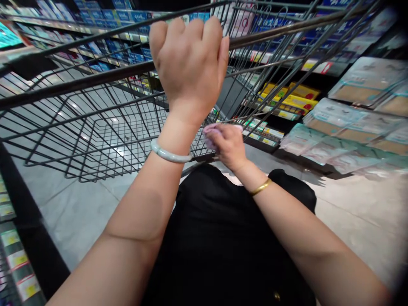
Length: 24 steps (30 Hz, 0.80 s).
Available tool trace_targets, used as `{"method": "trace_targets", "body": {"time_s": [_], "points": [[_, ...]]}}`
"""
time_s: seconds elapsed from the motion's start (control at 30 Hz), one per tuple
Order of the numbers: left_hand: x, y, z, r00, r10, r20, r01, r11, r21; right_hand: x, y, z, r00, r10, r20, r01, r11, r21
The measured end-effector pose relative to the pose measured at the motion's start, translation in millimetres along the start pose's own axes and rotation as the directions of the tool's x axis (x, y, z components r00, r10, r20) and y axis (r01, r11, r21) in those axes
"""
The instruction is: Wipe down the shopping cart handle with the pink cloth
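My left hand (189, 63), with a pale bangle at its wrist, is closed around the dark bar (95, 80) of a wire shopping cart (105, 114). Its knuckles face up and its fingertips are hidden. Lower down and to the right, my right hand (231, 146) wears a gold bangle. Bunched in its fingers is a pinkish-purple cloth (209, 132), just in front of my black clothing (223, 238). Between the cart's wires the grey floor shows through.
Shelves with blue boxes (108, 18) run along the far side. Yellow boxes (295, 100) sit on a lower shelf at right. Clear packs (350, 114) hang in rows beside them. A shelf edge with price labels (19, 259) borders the lower left.
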<state>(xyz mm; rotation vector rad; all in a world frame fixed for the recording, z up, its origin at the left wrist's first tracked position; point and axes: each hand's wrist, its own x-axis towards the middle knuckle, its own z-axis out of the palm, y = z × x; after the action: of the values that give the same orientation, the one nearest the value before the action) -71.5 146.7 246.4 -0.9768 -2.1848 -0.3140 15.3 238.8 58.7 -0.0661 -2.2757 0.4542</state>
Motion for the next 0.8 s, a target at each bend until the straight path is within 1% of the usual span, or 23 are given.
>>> {"method": "trace_targets", "body": {"time_s": [0.03,0.07,0.1,0.13,0.17,0.2,0.23,0.3,0.33,0.37,0.4,0.43,0.47,0.53,0.57,0.6,0.63,0.67,0.73,0.77,0.8], "points": [[0,0,0.2,1.000,-0.003,0.000,0.003,1.000,-0.002,-6,-3,8,0.993,-0.081,0.082,0.087,0.993,-0.074],[0,-1,0.5,1.000,-0.004,-0.003,0.004,1.000,-0.003,-11,-6,16,0.977,-0.144,0.160,0.165,0.979,-0.124],[-1,-1,0.8,1.000,0.003,-0.017,-0.003,1.000,-0.004,-15,-8,22,0.948,-0.212,0.240,0.253,0.955,-0.156],[-1,-1,1.3,0.999,0.016,-0.041,-0.016,1.000,-0.006,-18,-10,25,0.923,-0.253,0.290,0.311,0.934,-0.174],[-1,-1,1.9,0.997,0.031,-0.073,-0.031,0.999,-0.009,-19,-11,25,0.909,-0.275,0.313,0.342,0.922,-0.182],[-2,-2,2.7,0.993,0.042,-0.112,-0.044,0.999,-0.011,-18,-11,23,0.912,-0.276,0.304,0.342,0.920,-0.190],[-2,-2,3.7,0.989,0.051,-0.142,-0.054,0.998,-0.015,-16,-10,19,0.929,-0.257,0.266,0.315,0.927,-0.203],[-3,-2,6.3,0.982,0.051,-0.183,-0.056,0.998,-0.021,-11,-7,9,0.971,-0.184,0.154,0.216,0.949,-0.230],[-3,-2,7.8,0.980,0.046,-0.195,-0.051,0.998,-0.021,-10,-5,6,0.983,-0.150,0.110,0.173,0.955,-0.241],[-3,-2,9.4,0.977,0.043,-0.208,-0.047,0.999,-0.018,-10,-3,4,0.987,-0.129,0.091,0.148,0.957,-0.251],[-3,-2,10.9,0.975,0.043,-0.219,-0.047,0.999,-0.013,-12,-2,6,0.987,-0.124,0.106,0.148,0.954,-0.260],[-2,-2,12.3,0.973,0.043,-0.229,-0.045,0.999,-0.006,-16,-1,9,0.979,-0.137,0.153,0.174,0.949,-0.263],[-2,-2,13.5,0.972,0.042,-0.233,-0.043,0.999,0.002,-21,0,14,0.961,-0.166,0.223,0.222,0.940,-0.259],[-1,-2,15.1,0.974,0.039,-0.222,-0.036,0.999,0.017,-30,2,25,0.895,-0.242,0.375,0.343,0.910,-0.231],[-1,-2,15.6,0.977,0.036,-0.212,-0.032,0.999,0.025,-32,2,29,0.863,-0.276,0.424,0.391,0.895,-0.214],[0,-2,16.0,0.979,0.035,-0.201,-0.029,0.999,0.032,-33,3,30,0.844,-0.300,0.444,0.421,0.884,-0.204],[0,-2,16.2,0.981,0.034,-0.193,-0.027,0.999,0.038,-32,5,28,0.846,-0.312,0.432,0.429,0.880,-0.204],[0,-2,16.3,0.981,0.034,-0.189,-0.026,0.999,0.042,-29,6,24,0.868,-0.308,0.390,0.412,0.885,-0.217],[1,-2,16.7,0.981,0.026,-0.193,-0.018,0.999,0.044,-20,9,10,0.935,-0.260,0.241,0.319,0.913,-0.255],[1,-2,16.9,0.980,0.019,-0.196,-0.011,0.999,0.042,-15,11,2,0.963,-0.219,0.158,0.255,0.928,-0.271],[1,-2,17.2,0.980,0.014,-0.199,-0.006,0.999,0.039,-11,11,-6,0.981,-0.174,0.086,0.191,0.940,-0.281]]}}
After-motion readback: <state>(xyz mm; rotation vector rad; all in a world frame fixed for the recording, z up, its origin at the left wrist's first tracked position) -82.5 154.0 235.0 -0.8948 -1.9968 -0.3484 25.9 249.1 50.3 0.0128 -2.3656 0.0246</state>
